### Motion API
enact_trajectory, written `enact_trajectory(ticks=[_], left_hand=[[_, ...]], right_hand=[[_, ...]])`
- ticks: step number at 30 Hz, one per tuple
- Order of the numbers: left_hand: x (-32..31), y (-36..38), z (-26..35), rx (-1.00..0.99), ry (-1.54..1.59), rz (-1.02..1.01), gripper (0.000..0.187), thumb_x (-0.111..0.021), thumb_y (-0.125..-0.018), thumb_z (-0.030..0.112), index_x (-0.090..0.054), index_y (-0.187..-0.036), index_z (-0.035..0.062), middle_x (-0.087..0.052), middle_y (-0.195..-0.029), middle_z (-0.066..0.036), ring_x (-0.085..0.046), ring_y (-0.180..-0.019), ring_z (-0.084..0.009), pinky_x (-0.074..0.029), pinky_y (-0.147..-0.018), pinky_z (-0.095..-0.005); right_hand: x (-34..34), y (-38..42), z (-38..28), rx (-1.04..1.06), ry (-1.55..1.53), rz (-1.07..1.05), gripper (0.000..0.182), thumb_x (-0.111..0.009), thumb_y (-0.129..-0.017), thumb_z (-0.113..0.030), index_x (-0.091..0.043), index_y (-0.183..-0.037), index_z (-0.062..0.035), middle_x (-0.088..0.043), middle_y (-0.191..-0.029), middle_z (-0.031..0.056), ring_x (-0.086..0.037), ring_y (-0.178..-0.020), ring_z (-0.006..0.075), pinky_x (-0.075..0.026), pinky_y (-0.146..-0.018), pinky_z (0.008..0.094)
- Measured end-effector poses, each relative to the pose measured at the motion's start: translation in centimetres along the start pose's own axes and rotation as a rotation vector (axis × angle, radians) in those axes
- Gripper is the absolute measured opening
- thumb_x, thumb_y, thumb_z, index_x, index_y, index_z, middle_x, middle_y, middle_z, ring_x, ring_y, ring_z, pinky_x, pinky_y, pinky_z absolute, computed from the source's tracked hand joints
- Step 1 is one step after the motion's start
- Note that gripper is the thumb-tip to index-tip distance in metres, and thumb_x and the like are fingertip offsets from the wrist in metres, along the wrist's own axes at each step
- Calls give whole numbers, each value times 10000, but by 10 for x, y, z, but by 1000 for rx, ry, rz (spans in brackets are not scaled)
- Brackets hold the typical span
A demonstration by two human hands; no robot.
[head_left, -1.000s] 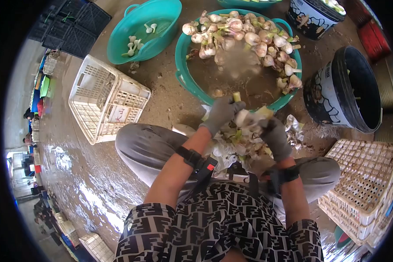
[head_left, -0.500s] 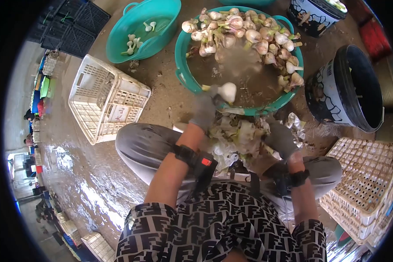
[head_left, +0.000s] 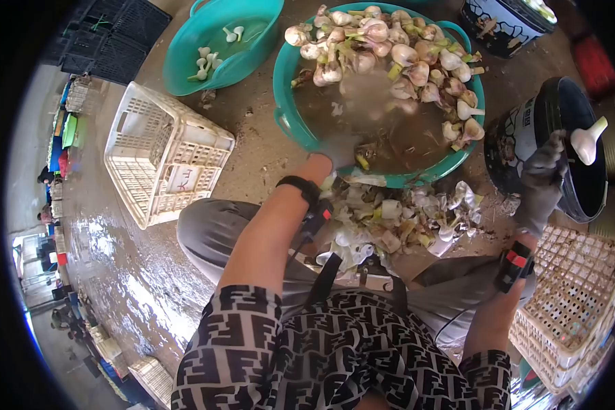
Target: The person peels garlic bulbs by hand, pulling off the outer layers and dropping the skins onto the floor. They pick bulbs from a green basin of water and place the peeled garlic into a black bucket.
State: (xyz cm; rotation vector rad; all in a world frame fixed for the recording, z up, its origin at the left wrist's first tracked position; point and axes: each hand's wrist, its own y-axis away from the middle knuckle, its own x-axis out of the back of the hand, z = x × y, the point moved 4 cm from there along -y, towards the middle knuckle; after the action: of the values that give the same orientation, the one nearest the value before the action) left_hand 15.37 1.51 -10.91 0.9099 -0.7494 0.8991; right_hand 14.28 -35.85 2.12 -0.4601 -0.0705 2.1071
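Note:
My left hand [head_left: 340, 150], in a grey glove and smeared by motion, reaches over the near rim of the green tub [head_left: 287, 113]. Close to its fingers is a dark scrap with a yellow-green end [head_left: 363, 158]. Garlic bulbs [head_left: 417, 72] with cut stems are heaped along the tub's far and right sides. On the right, my gloved right hand [head_left: 543, 174] is at the black bucket [head_left: 506, 147]. A clean white garlic bulb [head_left: 585, 145] appears just off its fingertips, over the bucket's mouth. Below the tub lies a pile of peeled garlic skins [head_left: 396, 222].
A second green tub [head_left: 178, 65] holds several white bulbs. A white plastic crate [head_left: 184, 174] stands at left, stacked white crates [head_left: 574, 287] at lower right. Another patterned bucket [head_left: 502, 31] and black crates [head_left: 116, 41] are farther back. The floor is wet.
My right hand has moved from the skins up and right to the bucket, where a white bulb now shows. The bulb by my left hand is gone from there; that hand has shifted slightly right.

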Motion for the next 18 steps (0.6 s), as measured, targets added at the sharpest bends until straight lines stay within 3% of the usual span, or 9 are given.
enact_trajectory(ticks=[2, 4, 6, 8, 11, 13, 16, 18], left_hand=[[-7, -12, -7, 83, 4, -115, 458, -620, -758, 203, -528, -1201, 126, -558, -1162, -132, -525, -1088, -311, -420, -927, -400], [-18, -21, -10, 156, -24, -175, 509, -652, -742, 226, -517, -1221, 116, -569, -1141, -145, -552, -1055, -299, -438, -902, -385], [-11, -12, 1, 131, 241, -190, 563, -689, -716, 252, -510, -1225, 92, -582, -1123, -152, -569, -1037, -280, -449, -884, -358], [4, -1, 20, 91, 424, -148, 613, -720, -695, 272, -500, -1229, 68, -592, -1110, -154, -578, -1025, -261, -453, -875, -334], [10, 22, 53, -20, 560, -56, 659, -745, -684, 295, -480, -1234, 47, -596, -1116, -146, -576, -1031, -241, -448, -880, -313], [11, 32, 72, -136, 606, -55, 661, -746, -696, 311, -470, -1236, 49, -584, -1147, -140, -568, -1051, -239, -442, -894, -315], [18, 45, 84, -158, 760, -10, 678, -748, -702, 305, -446, -1256, 56, -570, -1163, -128, -562, -1052, -249, -444, -894, -327], [27, 61, 101, -307, 513, 197, 649, -747, -702, 284, -462, -1243, 68, -554, -1175, -120, -560, -1041, -256, -449, -881, -330]], right_hand=[[16, 0, -15, 274, 806, 158, 210, -506, -871, -83, -555, -1055, 5, -600, -912, 64, -569, -770, 120, -474, -685, 227], [62, 2, -36, 737, 2111, 415, 246, -436, -899, -98, -522, -1087, 34, -588, -894, 44, -540, -701, 91, -462, -670, 212], [112, 7, -61, 469, 2753, 765, 330, -462, -811, -58, -559, -1119, 9, -573, -728, 31, -522, -616, 87, -426, -558, 206], [156, 5, -74, 503, 2374, 839, 294, -551, -795, -77, -587, -1082, -26, -576, -732, 13, -501, -580, 64, -401, -501, 199], [184, -21, -36, 537, 2404, 949, 246, -597, -820, -139, -598, -1023, 0, -580, -743, 2, -496, -565, 50, -384, -484, 184], [193, -29, -42, 513, 2465, 952, 199, -604, -838, -180, -615, -946, -13, -555, -677, -22, -466, -526, 38, -357, -460, 184], [193, -27, -31, 555, 2427, 938, 203, -597, -862, -227, -627, -848, -27, -513, -595, -53, -427, -478, 27, -325, -432, 187], [188, -24, -25, 598, 2361, 922, 204, -608, -856, -225, -616, -788, -33, -497, -565, -48, -417, -450, 33, -314, -413, 191]])
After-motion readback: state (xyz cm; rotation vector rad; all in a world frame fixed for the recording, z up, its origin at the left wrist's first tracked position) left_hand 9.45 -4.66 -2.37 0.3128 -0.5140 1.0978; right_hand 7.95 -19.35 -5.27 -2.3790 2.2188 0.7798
